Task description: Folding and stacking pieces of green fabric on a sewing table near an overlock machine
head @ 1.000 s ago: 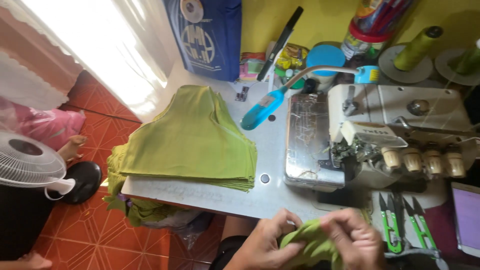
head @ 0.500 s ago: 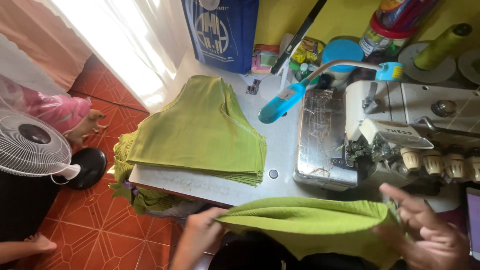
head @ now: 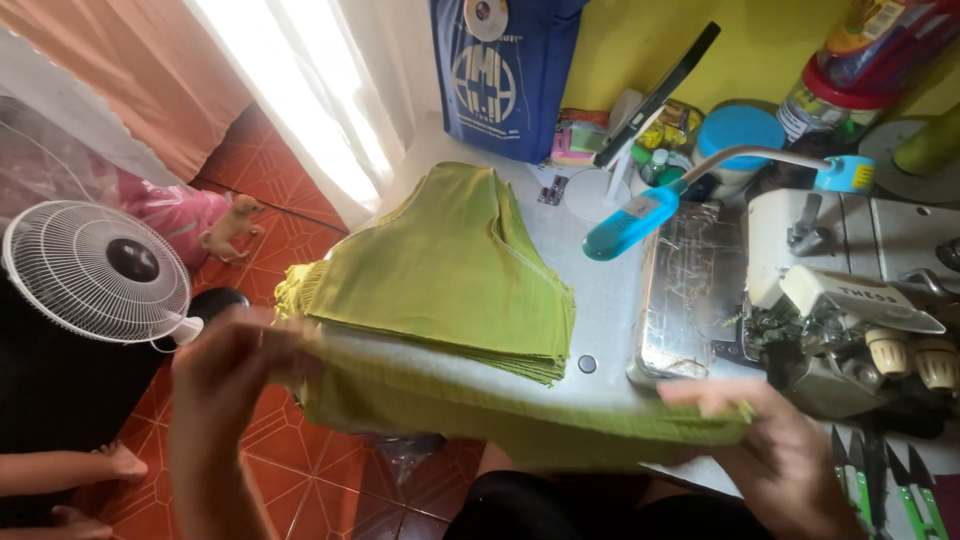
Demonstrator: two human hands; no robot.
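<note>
My left hand (head: 225, 375) grips the left end of a green fabric piece (head: 500, 415), and my right hand (head: 775, 450) grips its right end. The piece is stretched flat between them, low over the front edge of the grey table (head: 610, 300). Just beyond it lies a stack of matching green fabric pieces (head: 450, 270) on the table's left half. A white sewing machine (head: 850, 300) stands to the right of my right hand. Both hands are blurred by motion.
A blue-headed gooseneck lamp (head: 635, 220) hangs over the table centre. A blue bag (head: 495, 70), jars and a blue tub (head: 740, 130) crowd the back. A white floor fan (head: 95, 270) stands at left on orange tiles. Green-handled snips (head: 890, 480) lie at bottom right. Someone's feet (head: 60, 480) show at bottom left.
The bunched green piece has been pulled open between my hands. My left hand has swung far left with its end, and the view has shifted left and closer.
</note>
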